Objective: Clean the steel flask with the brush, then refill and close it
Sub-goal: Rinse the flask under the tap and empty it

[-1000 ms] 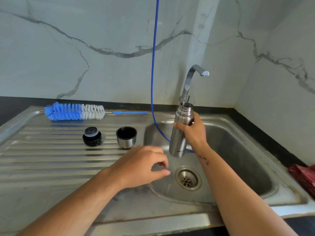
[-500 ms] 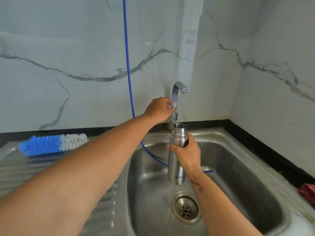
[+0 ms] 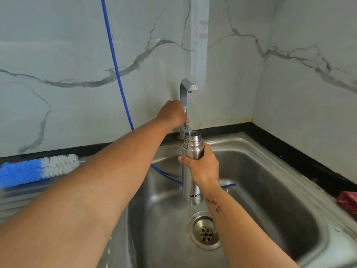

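Steel flask point(image 3: 193, 192), brushed cylinder marked "MILTON", threaded neck uncapped, upright over sink point(image 3: 280, 190) below tap point(image 3: 184, 93). Right hand point(image 3: 202, 165) fingers wrapped round its upper body. Left hand point(image 3: 172, 113) apparently gripping tap lever; fingers hidden. Blue-white bristle brush point(image 3: 38, 170) lies on drainboard.

The flask point(image 3: 191, 182) is finished in plain silver steel, as are the sink point(image 3: 270, 190) and tap point(image 3: 184, 93). Blue and white bristles are seen on the brush point(image 3: 36, 171). The wall point(image 3: 77, 55) is patterned in pale marble with grey veins, crossed by a blue hose point(image 3: 116, 70).
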`<control>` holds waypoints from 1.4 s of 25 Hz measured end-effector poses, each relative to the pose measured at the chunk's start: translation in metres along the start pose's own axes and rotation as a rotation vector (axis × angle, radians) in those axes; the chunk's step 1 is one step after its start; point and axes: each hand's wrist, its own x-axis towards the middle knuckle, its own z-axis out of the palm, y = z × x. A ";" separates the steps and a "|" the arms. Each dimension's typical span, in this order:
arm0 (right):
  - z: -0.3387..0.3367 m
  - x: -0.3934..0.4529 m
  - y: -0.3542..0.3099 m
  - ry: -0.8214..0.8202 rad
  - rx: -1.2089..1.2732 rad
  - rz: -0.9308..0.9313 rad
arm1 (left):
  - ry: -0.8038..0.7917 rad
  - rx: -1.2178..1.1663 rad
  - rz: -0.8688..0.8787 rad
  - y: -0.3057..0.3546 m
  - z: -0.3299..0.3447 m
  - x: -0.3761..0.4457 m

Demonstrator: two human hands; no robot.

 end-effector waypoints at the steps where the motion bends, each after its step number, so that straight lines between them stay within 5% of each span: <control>1: 0.001 0.000 0.000 0.003 -0.010 -0.002 | -0.021 0.035 -0.035 -0.004 -0.003 0.000; 7: 0.002 -0.001 -0.001 0.009 -0.026 0.004 | -0.160 0.026 -0.179 -0.030 0.010 -0.009; 35: 0.009 -0.003 0.000 -0.011 -0.044 0.034 | -0.185 -0.009 -0.072 -0.032 0.015 -0.019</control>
